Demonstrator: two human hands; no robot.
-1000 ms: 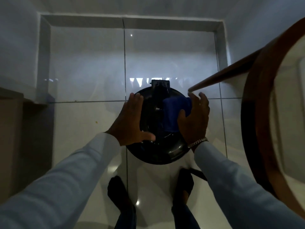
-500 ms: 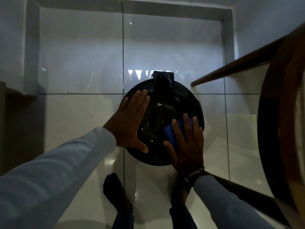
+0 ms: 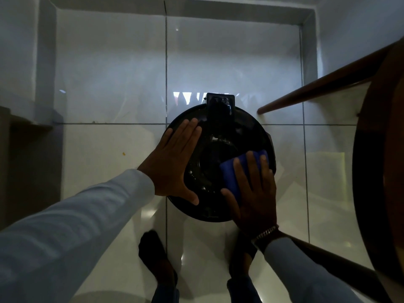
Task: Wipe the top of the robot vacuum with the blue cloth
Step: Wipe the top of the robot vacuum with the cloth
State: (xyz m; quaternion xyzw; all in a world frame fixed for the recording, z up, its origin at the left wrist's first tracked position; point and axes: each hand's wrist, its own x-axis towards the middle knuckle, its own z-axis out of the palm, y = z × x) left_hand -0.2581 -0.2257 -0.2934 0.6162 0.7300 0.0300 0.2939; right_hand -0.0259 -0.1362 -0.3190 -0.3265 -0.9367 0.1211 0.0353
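A round black robot vacuum (image 3: 218,149) sits on the glossy white tiled floor, with a small black block at its far edge. My left hand (image 3: 175,162) lies flat on its left side, fingers together and thumb spread. My right hand (image 3: 253,189) presses the folded blue cloth (image 3: 231,173) onto the vacuum's right near part, fingers spread over it. Most of the cloth is hidden under the hand.
A round wooden table (image 3: 380,162) with slanting legs (image 3: 317,90) stands at the right, one leg ending close to the vacuum. My feet (image 3: 157,259) are just behind the vacuum. Grey skirting (image 3: 43,62) and a wall frame the floor at the left and back.
My right hand with the cloth came from the vacuum's far right down to its near right part. My left hand flattened and stayed on the left side. The camera view shifted closer.
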